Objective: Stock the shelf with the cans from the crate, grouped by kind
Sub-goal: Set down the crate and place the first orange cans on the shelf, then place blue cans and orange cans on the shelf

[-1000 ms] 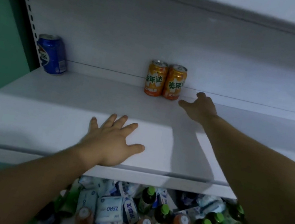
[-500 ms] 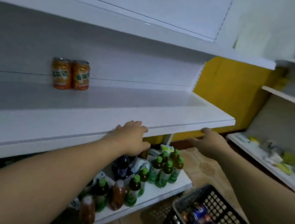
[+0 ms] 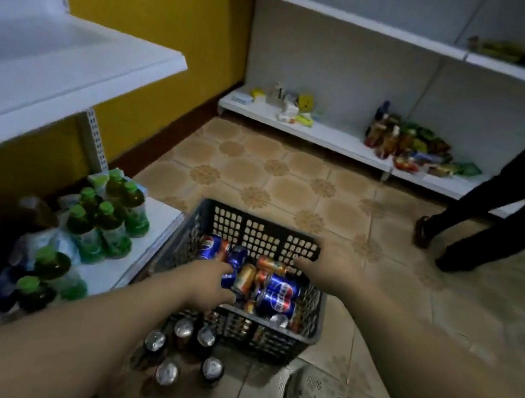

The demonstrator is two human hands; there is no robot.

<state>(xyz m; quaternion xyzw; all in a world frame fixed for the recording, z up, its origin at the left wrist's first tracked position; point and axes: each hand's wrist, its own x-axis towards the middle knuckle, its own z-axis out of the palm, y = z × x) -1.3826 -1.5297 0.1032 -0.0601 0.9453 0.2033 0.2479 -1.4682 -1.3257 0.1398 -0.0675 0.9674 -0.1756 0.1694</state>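
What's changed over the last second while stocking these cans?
Both hands left the white metal shelf and dropped to the black perforated plastic crate: the left hand reaches onto the blue and orange drink cans, the right hand hovers open above them. No can lifted yet. The crate stays on the tiled floor.

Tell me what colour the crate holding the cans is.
The crate is dark grey, almost black, seen in the head view.

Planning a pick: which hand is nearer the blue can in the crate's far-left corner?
Left. The left hand is just short of the blue can; the right hand is across the crate.
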